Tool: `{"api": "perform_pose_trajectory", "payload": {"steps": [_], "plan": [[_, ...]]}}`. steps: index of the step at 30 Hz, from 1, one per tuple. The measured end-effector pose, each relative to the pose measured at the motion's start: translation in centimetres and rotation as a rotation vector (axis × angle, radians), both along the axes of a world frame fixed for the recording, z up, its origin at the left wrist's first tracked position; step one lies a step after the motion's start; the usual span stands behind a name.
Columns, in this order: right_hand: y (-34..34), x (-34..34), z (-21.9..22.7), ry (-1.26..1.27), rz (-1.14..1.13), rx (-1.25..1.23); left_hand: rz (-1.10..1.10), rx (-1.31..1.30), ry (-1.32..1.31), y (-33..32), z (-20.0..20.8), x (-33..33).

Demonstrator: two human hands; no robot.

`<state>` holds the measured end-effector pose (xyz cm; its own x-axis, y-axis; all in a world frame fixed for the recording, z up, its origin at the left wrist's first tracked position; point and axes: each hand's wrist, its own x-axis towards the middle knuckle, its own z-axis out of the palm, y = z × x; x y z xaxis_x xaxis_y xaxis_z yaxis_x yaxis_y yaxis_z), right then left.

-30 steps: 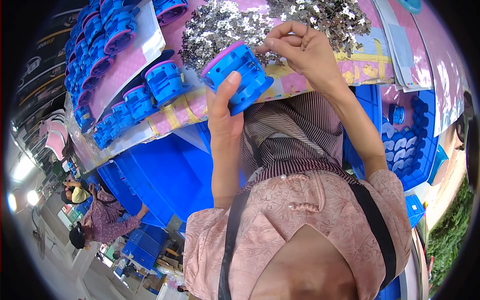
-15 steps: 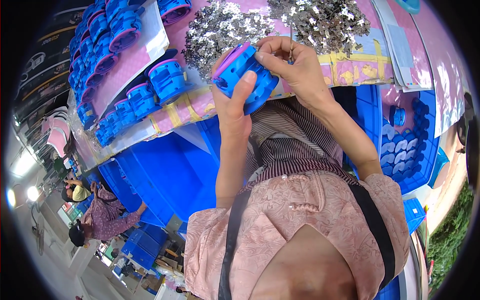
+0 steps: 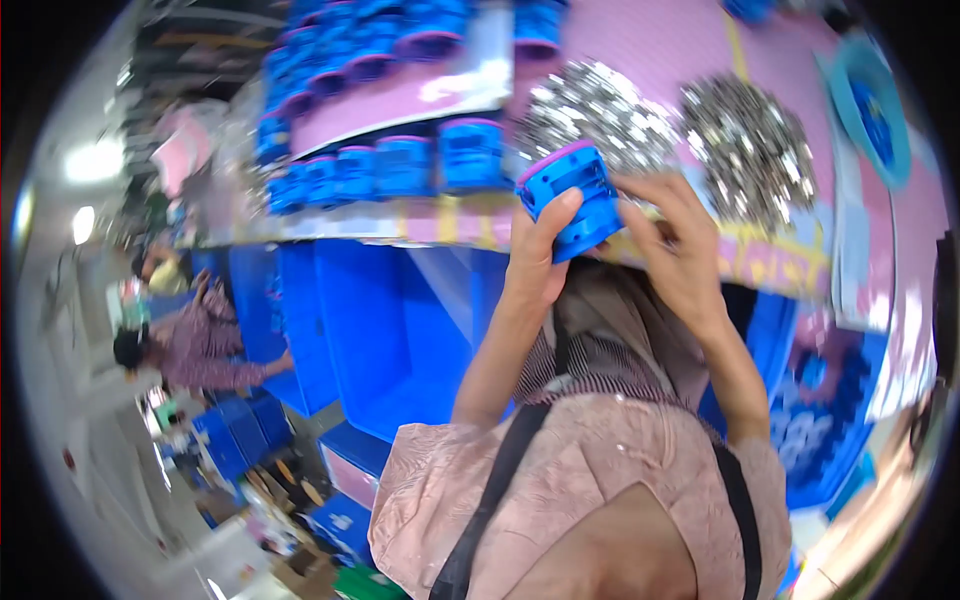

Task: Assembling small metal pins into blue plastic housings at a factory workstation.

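Observation:
My left hand (image 3: 538, 258) is closed round a blue cylindrical plastic part (image 3: 568, 180) with a pink rim, tilted, its thumb lying along the side. My right hand (image 3: 688, 250) is at the part's right side with bent fingers, its index finger and thumb close to the surface. Motion blur hides what, if anything, is pinched there. Beyond the hands lie two heaps of small shiny metal pieces, one left heap (image 3: 605, 112) and one right heap (image 3: 752, 148). A row of similar blue parts (image 3: 402, 166) stands along the table edge to the left.
More pink-rimmed blue parts (image 3: 372, 42) are grouped at the far left. Below the table edge (image 3: 470, 222) is a large blue bin (image 3: 375, 330). Another blue crate (image 3: 835, 455) holds parts at right. A teal bowl (image 3: 895, 150) sits far right. A person (image 3: 200, 345) works at left.
The view has swung, so the table things appear farther right. The left hand still holds the blue part, now more upright. The thin rod seen at the right fingers no longer shows.

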<state>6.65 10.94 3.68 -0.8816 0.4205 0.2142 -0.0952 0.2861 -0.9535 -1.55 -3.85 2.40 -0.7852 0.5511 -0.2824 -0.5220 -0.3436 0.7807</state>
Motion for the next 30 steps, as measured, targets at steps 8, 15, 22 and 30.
{"api": "perform_pose_trajectory", "payload": {"steps": [8, 15, 22, 30], "plan": [[-0.3, 0.7, -3.5, -0.086, -0.012, -0.258, 0.292, -0.262, 0.172, -16.7, 6.4, -16.6], [-2.0, 0.5, -2.9, -0.238, 0.064, -0.214, 0.265, -0.676, 0.277, -27.3, 5.3, -33.4], [-2.9, 0.7, -3.8, -0.224, 0.075, -0.260, 0.883, -1.476, 1.122, -24.2, 1.4, -33.1], [-2.5, 1.2, -3.9, -0.265, 0.076, -0.145, 0.756, -1.360, 1.466, -19.9, -1.5, -32.0]]}}
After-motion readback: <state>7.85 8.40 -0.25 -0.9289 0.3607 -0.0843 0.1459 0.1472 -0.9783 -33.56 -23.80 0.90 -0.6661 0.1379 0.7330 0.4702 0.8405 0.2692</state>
